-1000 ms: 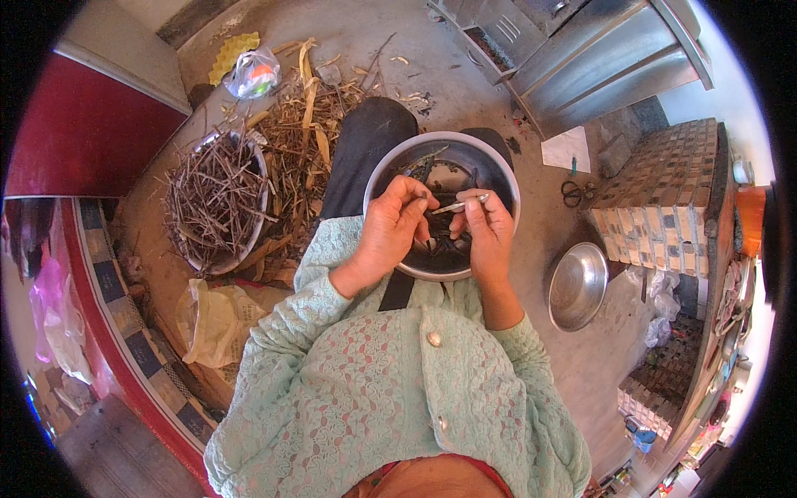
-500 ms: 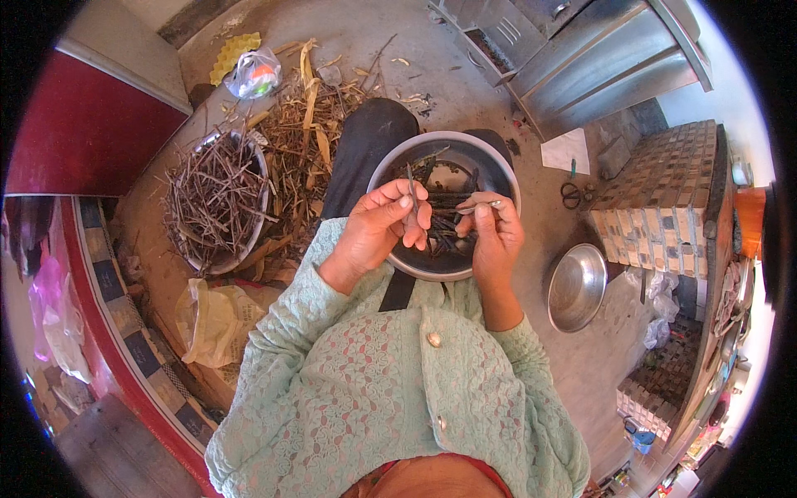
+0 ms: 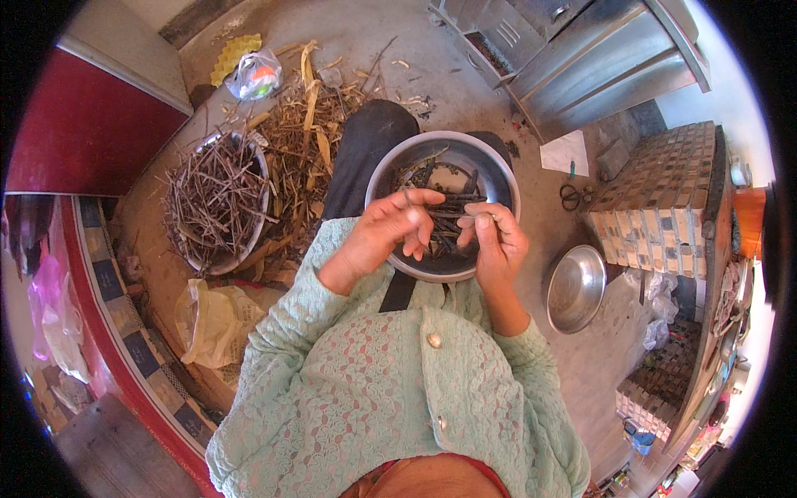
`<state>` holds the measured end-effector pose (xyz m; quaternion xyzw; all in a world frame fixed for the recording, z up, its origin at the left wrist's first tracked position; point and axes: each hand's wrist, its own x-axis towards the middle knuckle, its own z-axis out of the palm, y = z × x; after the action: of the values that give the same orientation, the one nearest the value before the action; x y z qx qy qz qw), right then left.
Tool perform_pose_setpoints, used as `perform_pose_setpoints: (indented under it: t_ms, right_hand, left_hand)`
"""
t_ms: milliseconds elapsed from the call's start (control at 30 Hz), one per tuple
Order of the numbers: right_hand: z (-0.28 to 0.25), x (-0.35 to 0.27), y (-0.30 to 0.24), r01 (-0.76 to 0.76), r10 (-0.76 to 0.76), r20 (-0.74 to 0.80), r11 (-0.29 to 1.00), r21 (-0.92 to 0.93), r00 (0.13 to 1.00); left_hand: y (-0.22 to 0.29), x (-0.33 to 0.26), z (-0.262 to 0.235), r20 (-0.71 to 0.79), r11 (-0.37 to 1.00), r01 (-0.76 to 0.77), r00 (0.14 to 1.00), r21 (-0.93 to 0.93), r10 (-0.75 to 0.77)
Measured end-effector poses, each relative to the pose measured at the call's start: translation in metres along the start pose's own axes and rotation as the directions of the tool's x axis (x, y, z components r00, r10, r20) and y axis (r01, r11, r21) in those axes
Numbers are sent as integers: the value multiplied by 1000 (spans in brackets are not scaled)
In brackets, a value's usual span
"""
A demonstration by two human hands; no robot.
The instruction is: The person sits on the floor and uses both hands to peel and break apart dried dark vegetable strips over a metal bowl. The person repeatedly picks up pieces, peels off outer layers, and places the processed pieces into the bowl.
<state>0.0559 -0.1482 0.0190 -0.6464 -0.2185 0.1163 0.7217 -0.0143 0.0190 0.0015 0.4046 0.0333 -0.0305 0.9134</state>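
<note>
Head view: a round grey basin (image 3: pixel 442 135) with a pale rim sits on the person's lap, over dark trousers (image 3: pixel 365 153), and both hands are above its near half. Inside lie thin dark strips (image 3: pixel 447 241), blackish brown, dry-looking and pod-like, long and narrow, some straight and some a little bent. They lie crosswise over one another, mostly in the middle and near part of the basin. One slender olive-green piece (image 3: pixel 433 156) leans toward the far wall, and small brown bits are scattered on the bottom; they are too small to tell apart. The far right inner wall is bare and has a bluish sheen.

The right hand (image 3: pixel 498 238) pinches a thin, pale greyish sliver (image 3: pixel 479 217) between thumb and fingertips, above the right side of the basin. The left hand (image 3: pixel 388 230) is over the left side, its forefinger stretched toward the right, its thumb just beside that finger and its other fingers loosely curled; whether anything small is caught between them, I cannot tell. The two hands are near each other but apart.

To the left on the floor stands a tub (image 3: pixel 264 170) heaped with brown sticks (image 3: pixel 212 195), with a loose heap of twigs and husks (image 3: pixel 290 137) just beside it. To the right lie a shiny metal bowl (image 3: pixel 577 288) and, farther off, scissors (image 3: pixel 570 197).
</note>
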Motion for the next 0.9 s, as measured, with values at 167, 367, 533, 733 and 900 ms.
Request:
perform_pose_setpoints:
  t_ms: [167,367,533,733,900]
  right_hand:
    - [3,7,-19,-67,61,190,997,26,980]
    - [4,44,-12,139,-63,302,961,-237,951]
    - [17,68,-7,497,-117,514,505,-706,850]
    - [25,76,6,527,31,545,216,-822,838]
    - [14,72,11,550,-26,559,224,-805,829]
  left_hand:
    - [-6,-11,7,-87,900,61,996,431,-26]
    - [30,-25,7,-297,901,-172,905,398,304]
    - [58,-33,-36,-489,698,-115,634,706,599]
    - [59,-42,-61,-416,407,110,383,907,825]
    - [44,-29,-33,-413,578,-118,586,808,697]
